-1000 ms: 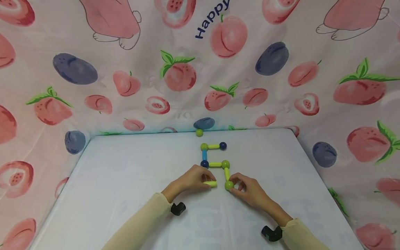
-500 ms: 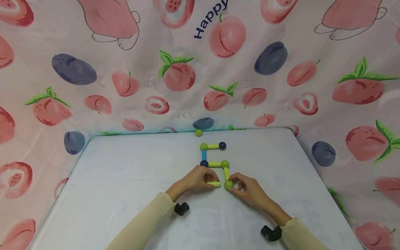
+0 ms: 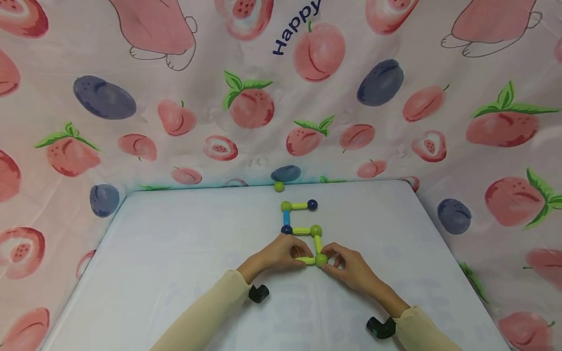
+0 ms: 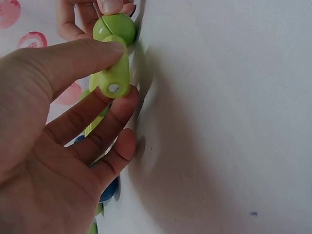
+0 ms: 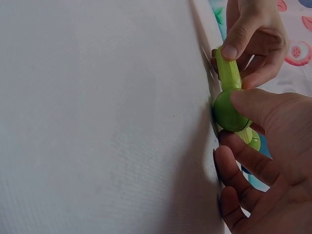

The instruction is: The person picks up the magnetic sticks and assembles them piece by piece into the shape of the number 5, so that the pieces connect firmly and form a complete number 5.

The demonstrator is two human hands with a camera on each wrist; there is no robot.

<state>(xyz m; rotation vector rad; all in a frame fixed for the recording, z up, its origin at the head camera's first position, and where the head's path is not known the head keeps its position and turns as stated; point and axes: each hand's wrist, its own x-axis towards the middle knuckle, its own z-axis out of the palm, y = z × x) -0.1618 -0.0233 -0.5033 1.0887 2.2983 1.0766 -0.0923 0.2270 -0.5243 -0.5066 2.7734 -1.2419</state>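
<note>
My left hand [image 3: 284, 252] pinches a yellow-green magnetic rod [image 4: 116, 73] between thumb and fingers; a small silver disc shows in its near end. The rod's far end meets a green ball [image 3: 321, 260], which my right hand [image 3: 349, 265] holds between thumb and fingertips. From that ball a second yellow-green rod [image 3: 318, 244] runs back to another green ball [image 3: 316, 230]. A further rod [image 3: 301, 231] leads left to a dark blue ball [image 3: 287, 229], partly behind my left hand. A blue rod [image 3: 287, 217] joins it to a green ball [image 3: 286, 206].
At the far end of the chain, a yellow-green rod [image 3: 300, 205] ends in a dark blue ball [image 3: 312, 204]. One loose green ball [image 3: 279, 186] lies at the back edge of the white table [image 3: 197, 219]. Behind hangs a fruit-printed cloth [image 3: 254, 161].
My left hand has moved right with the rod, closing the gap to the green ball until the two meet. My right hand stays in place on the ball.
</note>
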